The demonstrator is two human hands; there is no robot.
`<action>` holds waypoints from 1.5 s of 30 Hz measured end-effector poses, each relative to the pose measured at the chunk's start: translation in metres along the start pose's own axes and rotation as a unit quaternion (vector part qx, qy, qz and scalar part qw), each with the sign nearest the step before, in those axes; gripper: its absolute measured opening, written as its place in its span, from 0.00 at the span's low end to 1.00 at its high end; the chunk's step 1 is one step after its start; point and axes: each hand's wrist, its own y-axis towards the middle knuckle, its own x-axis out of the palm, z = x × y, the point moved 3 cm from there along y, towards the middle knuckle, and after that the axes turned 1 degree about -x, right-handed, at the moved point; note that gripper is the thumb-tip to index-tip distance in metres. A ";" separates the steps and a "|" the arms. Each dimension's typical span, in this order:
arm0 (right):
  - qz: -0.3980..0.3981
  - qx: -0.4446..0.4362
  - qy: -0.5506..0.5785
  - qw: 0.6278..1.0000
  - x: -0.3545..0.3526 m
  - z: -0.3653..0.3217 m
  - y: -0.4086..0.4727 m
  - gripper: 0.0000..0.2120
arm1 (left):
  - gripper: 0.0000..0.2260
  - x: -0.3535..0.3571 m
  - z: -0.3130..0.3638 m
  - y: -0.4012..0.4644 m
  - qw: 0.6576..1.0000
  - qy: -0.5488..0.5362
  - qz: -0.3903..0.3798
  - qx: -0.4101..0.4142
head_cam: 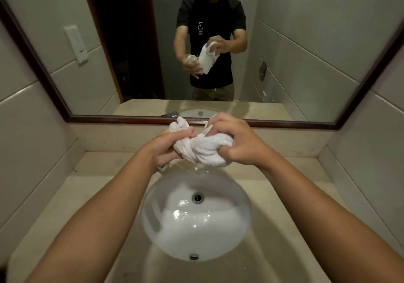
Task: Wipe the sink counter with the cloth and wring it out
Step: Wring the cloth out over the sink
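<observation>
Left hand (pixel 162 149) and right hand (pixel 238 145) each clench the twisted cloth (pixel 204 149); held above the sink (pixel 196 215).

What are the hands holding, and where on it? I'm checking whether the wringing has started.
Both grip the white cloth: left hand its left end, right hand its right end, above the sink.

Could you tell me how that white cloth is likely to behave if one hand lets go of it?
Probably floppy: the white cloth bunches into soft folds between the left hand and right hand. A released end would likely droop toward the sink basin. It may be heavy for its size if wet, though wetness is hard to confirm.
</observation>
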 end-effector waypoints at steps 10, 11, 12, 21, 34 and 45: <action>-0.064 0.043 0.072 0.994 -0.023 0.002 0.018 0.16 | 0.46 -0.008 0.025 -0.011 0.941 0.252 -0.199 -0.102; -0.068 0.047 0.074 0.994 -0.022 0.004 0.018 0.17 | 0.49 -0.003 0.026 -0.008 0.922 0.313 -0.206 -0.091; -0.071 0.049 0.076 0.993 -0.021 0.006 0.019 0.17 | 0.50 0.003 0.027 -0.007 0.902 0.364 -0.213 -0.089; -0.077 0.046 0.157 0.983 -0.019 0.002 0.035 0.20 | 0.22 0.054 -0.007 -0.014 0.909 0.241 -0.319 -0.114; 0.185 0.137 0.501 0.834 -0.060 0.034 -0.014 0.35 | 0.20 0.048 0.030 -0.026 0.924 0.298 0.061 0.233; 0.105 0.372 0.793 0.472 0.092 0.047 -0.053 0.45 | 0.25 0.038 0.023 -0.016 0.472 0.703 0.094 0.523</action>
